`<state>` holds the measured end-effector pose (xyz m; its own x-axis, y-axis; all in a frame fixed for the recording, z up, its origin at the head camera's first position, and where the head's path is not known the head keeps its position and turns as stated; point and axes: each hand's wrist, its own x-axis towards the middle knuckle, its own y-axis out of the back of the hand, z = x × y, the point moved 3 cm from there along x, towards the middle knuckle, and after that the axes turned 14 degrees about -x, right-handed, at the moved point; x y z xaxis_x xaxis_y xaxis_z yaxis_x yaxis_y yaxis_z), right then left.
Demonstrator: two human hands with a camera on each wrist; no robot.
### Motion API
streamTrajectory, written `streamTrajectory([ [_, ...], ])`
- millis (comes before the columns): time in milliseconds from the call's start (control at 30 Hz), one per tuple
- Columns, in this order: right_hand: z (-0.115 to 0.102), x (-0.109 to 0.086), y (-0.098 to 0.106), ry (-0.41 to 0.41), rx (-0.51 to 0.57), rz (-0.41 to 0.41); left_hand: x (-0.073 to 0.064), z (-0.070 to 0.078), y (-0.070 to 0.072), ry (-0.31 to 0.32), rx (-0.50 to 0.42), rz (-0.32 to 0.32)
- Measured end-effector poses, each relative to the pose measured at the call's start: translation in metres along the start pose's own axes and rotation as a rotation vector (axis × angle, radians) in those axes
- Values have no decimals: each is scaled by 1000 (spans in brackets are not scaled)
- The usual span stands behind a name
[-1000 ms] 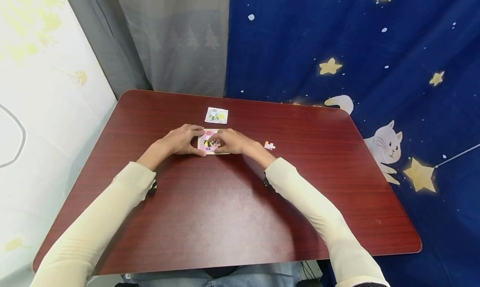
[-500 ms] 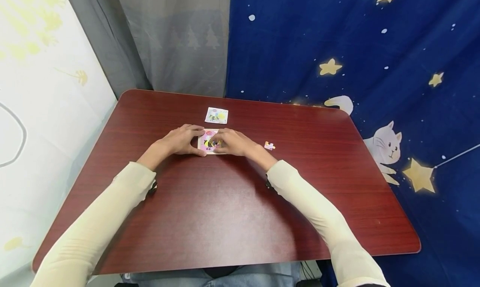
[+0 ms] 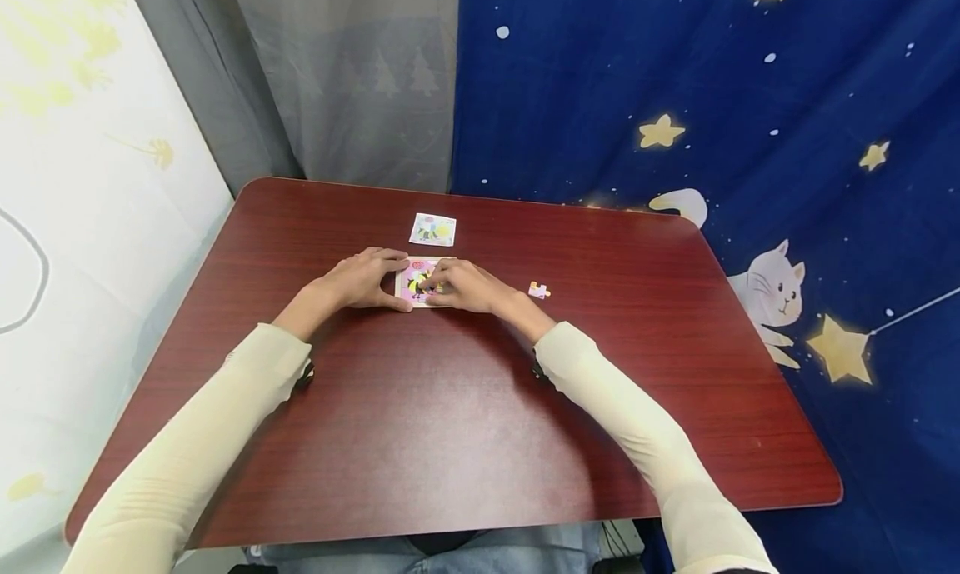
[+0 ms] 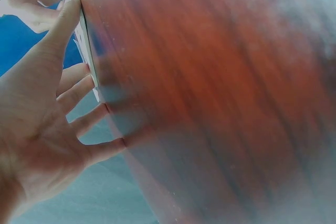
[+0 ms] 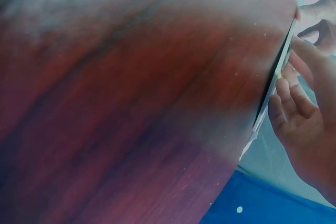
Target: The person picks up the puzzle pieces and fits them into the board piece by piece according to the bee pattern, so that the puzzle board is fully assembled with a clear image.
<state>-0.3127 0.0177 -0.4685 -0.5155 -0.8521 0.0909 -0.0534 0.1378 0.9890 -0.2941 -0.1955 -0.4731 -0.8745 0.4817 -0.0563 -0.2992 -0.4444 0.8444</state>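
Observation:
A small pink jigsaw puzzle (image 3: pixel 417 287) with a bee picture lies in a pale frame on the table. My left hand (image 3: pixel 363 280) grips the frame's left side, thumb at the near edge and index finger at the far edge; its other fingers spread apart in the left wrist view. Over the puzzle's right part, my right hand (image 3: pixel 472 287) has its fingers bent down, pinching what looks like a puzzle piece, mostly hidden beneath them. A loose puzzle piece (image 3: pixel 538 290) lies to the right. In the right wrist view the frame (image 5: pixel 275 74) shows edge-on, with right fingertips touching it.
Behind the puzzle lies a picture card (image 3: pixel 432 230) with a bee and a yellow shape. The dark red table (image 3: pixel 480 424) has rounded corners. A grey curtain (image 3: pixel 352 82) and a blue starry curtain (image 3: pixel 570 99) hang at its far edge.
My right hand's fingers have shifted slightly over the puzzle, and the wrist has moved a little to the right. My left hand stays on the frame; the loose piece has not moved.

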Motion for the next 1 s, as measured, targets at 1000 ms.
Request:
streamTrajectory([
  [1000, -6, 4, 7, -117, -94, -112, 1, 2, -1, 5, -5, 9],
])
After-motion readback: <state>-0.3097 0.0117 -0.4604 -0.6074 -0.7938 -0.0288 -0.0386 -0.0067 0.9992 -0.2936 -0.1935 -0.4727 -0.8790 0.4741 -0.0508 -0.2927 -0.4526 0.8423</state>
